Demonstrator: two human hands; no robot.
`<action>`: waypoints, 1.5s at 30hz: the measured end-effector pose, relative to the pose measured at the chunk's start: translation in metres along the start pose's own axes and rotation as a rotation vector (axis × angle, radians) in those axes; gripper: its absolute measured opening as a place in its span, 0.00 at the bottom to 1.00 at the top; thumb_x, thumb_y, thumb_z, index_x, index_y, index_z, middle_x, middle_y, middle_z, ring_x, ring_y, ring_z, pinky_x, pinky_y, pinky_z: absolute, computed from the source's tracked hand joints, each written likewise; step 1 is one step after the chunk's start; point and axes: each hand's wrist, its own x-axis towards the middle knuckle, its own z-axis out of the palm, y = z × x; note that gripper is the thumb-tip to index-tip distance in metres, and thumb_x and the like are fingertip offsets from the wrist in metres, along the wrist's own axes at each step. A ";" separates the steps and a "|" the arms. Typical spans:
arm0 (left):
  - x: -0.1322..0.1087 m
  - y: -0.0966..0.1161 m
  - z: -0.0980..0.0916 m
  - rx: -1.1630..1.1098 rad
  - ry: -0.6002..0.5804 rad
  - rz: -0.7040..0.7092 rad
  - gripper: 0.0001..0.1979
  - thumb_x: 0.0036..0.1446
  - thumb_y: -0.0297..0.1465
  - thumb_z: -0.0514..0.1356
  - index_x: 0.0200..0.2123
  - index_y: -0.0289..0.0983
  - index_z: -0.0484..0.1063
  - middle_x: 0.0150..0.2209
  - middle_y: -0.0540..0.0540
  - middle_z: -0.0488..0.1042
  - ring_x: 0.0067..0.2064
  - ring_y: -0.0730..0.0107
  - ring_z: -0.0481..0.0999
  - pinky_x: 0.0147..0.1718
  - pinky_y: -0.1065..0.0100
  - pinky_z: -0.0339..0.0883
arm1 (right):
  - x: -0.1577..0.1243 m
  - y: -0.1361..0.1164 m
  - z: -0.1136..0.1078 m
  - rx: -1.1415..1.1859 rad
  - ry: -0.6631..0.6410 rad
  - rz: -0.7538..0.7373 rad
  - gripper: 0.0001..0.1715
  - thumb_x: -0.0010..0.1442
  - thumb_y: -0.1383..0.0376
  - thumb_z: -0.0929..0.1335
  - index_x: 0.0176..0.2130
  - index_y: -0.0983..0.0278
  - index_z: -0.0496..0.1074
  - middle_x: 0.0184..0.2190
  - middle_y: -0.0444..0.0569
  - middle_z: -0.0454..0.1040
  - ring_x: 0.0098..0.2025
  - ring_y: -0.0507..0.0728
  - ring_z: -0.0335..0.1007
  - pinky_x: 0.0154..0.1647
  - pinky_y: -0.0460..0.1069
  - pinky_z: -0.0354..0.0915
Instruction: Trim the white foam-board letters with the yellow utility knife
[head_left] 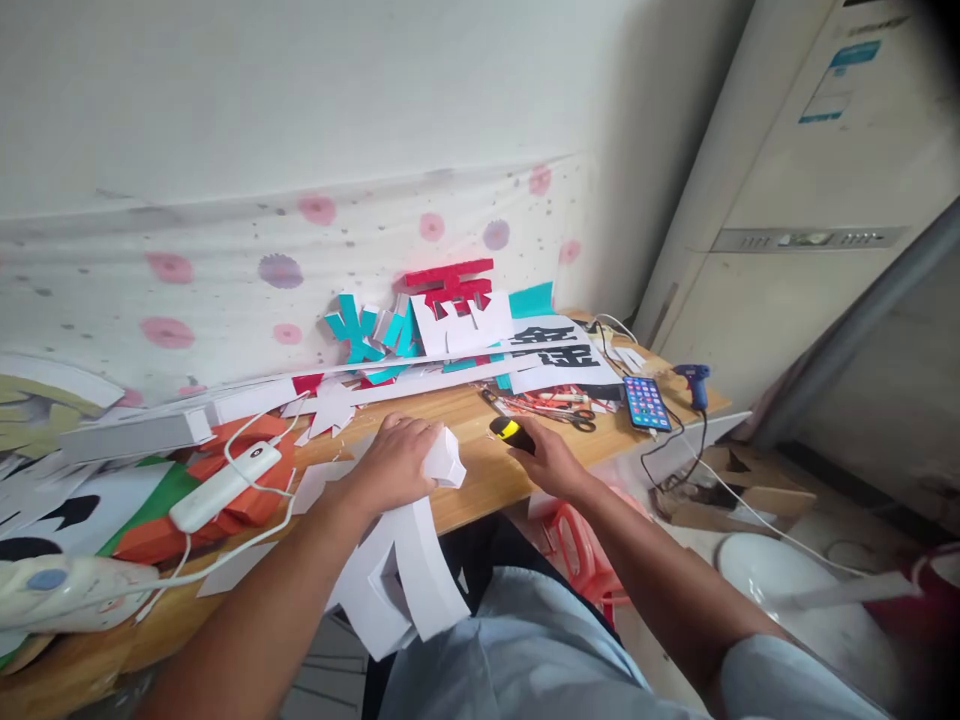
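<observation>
My left hand is closed around a white foam-board shape, which hangs over the table's front edge toward my lap. A folded white end sticks out beside the fingers. In my right hand is a tool with a black and yellow handle, held just above the table, its tip pointing left. Its exact kind does not show. A small gap separates the tool from the white piece. Behind my right hand lie black scissors among thin orange and white scraps.
The wooden table carries cut red and turquoise characters, printed sheets, a phone and a blue glue gun with a cord. At left lie a white power strip and orange pieces. A red stool stands below.
</observation>
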 end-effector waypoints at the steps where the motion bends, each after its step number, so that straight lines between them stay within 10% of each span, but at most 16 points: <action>1: 0.004 -0.001 0.006 -0.009 -0.030 0.009 0.35 0.52 0.36 0.74 0.64 0.41 0.72 0.55 0.39 0.81 0.60 0.43 0.78 0.68 0.43 0.57 | 0.000 -0.008 -0.005 0.037 0.006 -0.066 0.25 0.68 0.66 0.71 0.62 0.57 0.72 0.54 0.53 0.82 0.55 0.64 0.80 0.57 0.58 0.73; 4: 0.013 -0.002 0.018 -0.030 -0.099 0.031 0.34 0.54 0.39 0.73 0.63 0.42 0.72 0.54 0.39 0.82 0.59 0.44 0.79 0.68 0.44 0.56 | 0.002 -0.027 -0.024 0.101 -0.022 -0.229 0.12 0.70 0.67 0.70 0.52 0.58 0.74 0.48 0.52 0.81 0.49 0.62 0.79 0.54 0.57 0.73; 9: 0.022 0.000 0.031 -0.020 -0.164 0.038 0.30 0.53 0.35 0.73 0.59 0.42 0.75 0.52 0.40 0.82 0.58 0.44 0.79 0.66 0.47 0.58 | 0.008 -0.023 -0.039 0.031 0.103 -0.157 0.19 0.67 0.66 0.74 0.55 0.57 0.73 0.49 0.54 0.81 0.52 0.66 0.79 0.59 0.63 0.72; 18: 0.025 0.001 0.050 0.011 -0.203 0.056 0.33 0.57 0.39 0.73 0.64 0.40 0.73 0.51 0.38 0.81 0.58 0.43 0.78 0.64 0.47 0.60 | 0.000 -0.013 0.028 0.632 0.328 0.112 0.17 0.62 0.65 0.73 0.51 0.56 0.72 0.55 0.52 0.83 0.53 0.62 0.84 0.56 0.58 0.78; 27: 0.024 0.016 0.048 0.009 -0.234 -0.019 0.36 0.57 0.40 0.75 0.66 0.39 0.70 0.57 0.35 0.79 0.63 0.41 0.76 0.67 0.48 0.62 | -0.002 -0.019 0.067 0.418 0.201 -0.030 0.16 0.64 0.65 0.73 0.52 0.57 0.74 0.50 0.51 0.84 0.49 0.61 0.84 0.53 0.56 0.77; 45: 0.022 0.012 0.055 -0.021 -0.241 -0.025 0.44 0.57 0.42 0.75 0.72 0.35 0.66 0.57 0.31 0.78 0.63 0.36 0.75 0.67 0.45 0.62 | 0.000 -0.039 0.062 0.182 0.052 -0.043 0.24 0.55 0.74 0.71 0.50 0.57 0.76 0.42 0.45 0.85 0.40 0.58 0.82 0.46 0.50 0.73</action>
